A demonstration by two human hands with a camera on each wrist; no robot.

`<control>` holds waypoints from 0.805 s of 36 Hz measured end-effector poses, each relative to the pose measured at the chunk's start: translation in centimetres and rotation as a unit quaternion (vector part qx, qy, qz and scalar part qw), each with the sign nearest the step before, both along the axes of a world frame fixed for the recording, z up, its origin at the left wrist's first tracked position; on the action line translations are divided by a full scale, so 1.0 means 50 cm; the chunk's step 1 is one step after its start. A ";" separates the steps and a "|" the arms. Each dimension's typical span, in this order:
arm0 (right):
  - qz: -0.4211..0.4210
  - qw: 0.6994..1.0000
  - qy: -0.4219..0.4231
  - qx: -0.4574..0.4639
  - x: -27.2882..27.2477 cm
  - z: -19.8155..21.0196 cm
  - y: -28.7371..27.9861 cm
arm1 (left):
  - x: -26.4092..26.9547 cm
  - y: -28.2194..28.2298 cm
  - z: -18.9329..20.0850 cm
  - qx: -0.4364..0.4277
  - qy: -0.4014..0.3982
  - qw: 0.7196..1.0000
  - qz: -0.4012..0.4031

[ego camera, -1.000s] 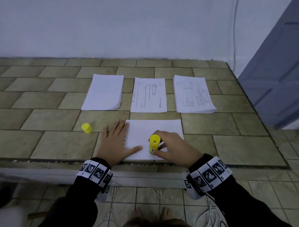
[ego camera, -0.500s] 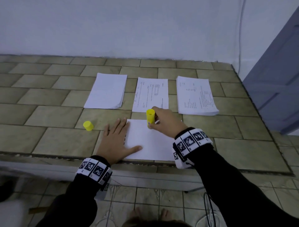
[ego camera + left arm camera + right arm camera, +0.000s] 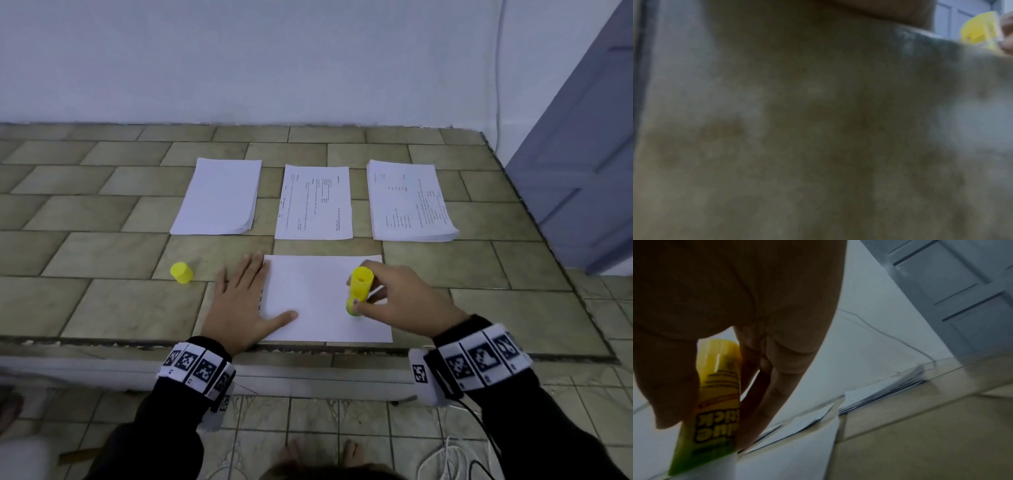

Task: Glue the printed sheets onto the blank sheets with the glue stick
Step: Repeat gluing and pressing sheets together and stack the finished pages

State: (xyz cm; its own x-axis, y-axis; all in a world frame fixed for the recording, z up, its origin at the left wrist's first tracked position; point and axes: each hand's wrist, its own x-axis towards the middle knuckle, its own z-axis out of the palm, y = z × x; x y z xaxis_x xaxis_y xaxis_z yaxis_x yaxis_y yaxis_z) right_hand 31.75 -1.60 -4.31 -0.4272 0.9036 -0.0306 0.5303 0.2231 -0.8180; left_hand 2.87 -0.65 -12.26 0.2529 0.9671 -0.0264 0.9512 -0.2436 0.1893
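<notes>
A blank white sheet lies at the near edge of the tiled ledge. My right hand grips the yellow glue stick upside down, its tip pressed on the right part of that sheet; the right wrist view shows the glue stick between thumb and fingers. My left hand lies flat with straight fingers, its thumb on the sheet's left side. The yellow cap lies on the tiles to the left. Behind are a blank stack, a single printed sheet and a printed stack.
The tiled ledge ends at a white wall behind and drops off at the right next to a grey-blue door. A white cable lies on the floor below. The left wrist view is blurred tile, with the glue stick at its top right.
My right hand with the glue stick went to the sheet's far edge and has come back toward me, further right on the sheet. The left hand has stayed in place.
</notes>
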 end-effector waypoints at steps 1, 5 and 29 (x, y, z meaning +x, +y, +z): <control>0.001 1.000 0.006 -0.005 0.008 -0.004 -0.006 | 0.001 -0.001 0.001 0.000 0.000 1.000 0.000; 0.009 1.000 0.018 -0.011 0.030 -0.012 -0.022 | 0.005 -0.002 0.003 -0.003 0.012 1.000 0.000; -0.100 0.990 -0.087 0.058 0.023 0.004 0.131 | 0.007 -0.004 0.011 -0.015 0.012 1.000 -0.001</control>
